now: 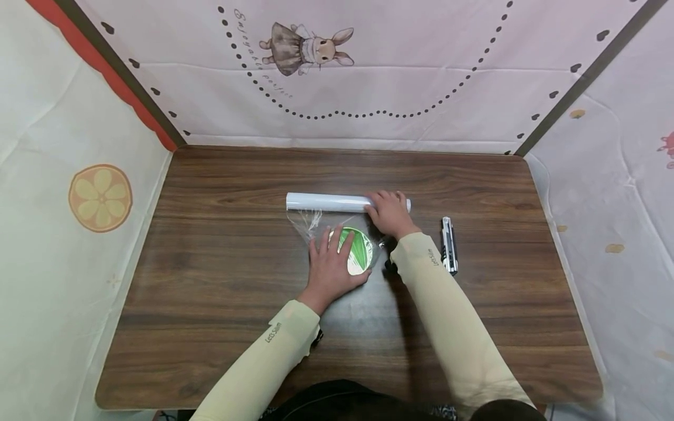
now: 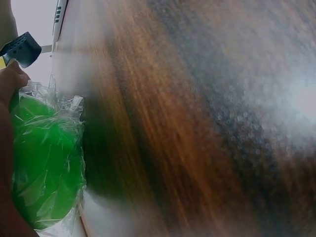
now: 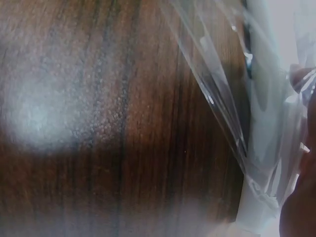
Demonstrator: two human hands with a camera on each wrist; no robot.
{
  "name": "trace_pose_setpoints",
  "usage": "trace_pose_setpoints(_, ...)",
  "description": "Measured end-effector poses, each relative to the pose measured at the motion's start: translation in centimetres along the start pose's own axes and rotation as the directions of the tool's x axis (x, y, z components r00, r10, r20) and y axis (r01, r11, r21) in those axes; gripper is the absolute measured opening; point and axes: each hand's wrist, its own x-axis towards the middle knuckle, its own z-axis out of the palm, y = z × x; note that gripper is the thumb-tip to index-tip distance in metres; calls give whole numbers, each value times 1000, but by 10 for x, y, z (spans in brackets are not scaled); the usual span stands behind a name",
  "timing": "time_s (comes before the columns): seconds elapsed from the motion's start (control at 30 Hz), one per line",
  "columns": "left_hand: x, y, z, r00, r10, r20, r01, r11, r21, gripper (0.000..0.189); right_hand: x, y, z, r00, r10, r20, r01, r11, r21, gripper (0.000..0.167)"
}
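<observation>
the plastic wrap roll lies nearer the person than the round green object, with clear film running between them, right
No, the plastic wrap roll lies farther from the person than the round green object, as the head view shows; clear film does run between them.

We've got cutter [image 1: 450,245] on table [image 1: 226,263], right of centre; rabbit print [image 1: 305,49] on back sheet [image 1: 400,52], orange print [image 1: 100,197] on left sheet [image 1: 42,292].
</observation>
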Motion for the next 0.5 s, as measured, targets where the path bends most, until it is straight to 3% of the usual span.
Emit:
trace_pose_setpoints(0.23,5,-2,-5,1000,31,0,-31,999,-11,93,2,2,-7,1000,11,-15,-11,1000,7,45)
trace_pose_setpoints(0.5,3,-18,-10,988,127,84,-126,992,-22,99,-5,-3,-12,997,61,42,-64,995,77,44)
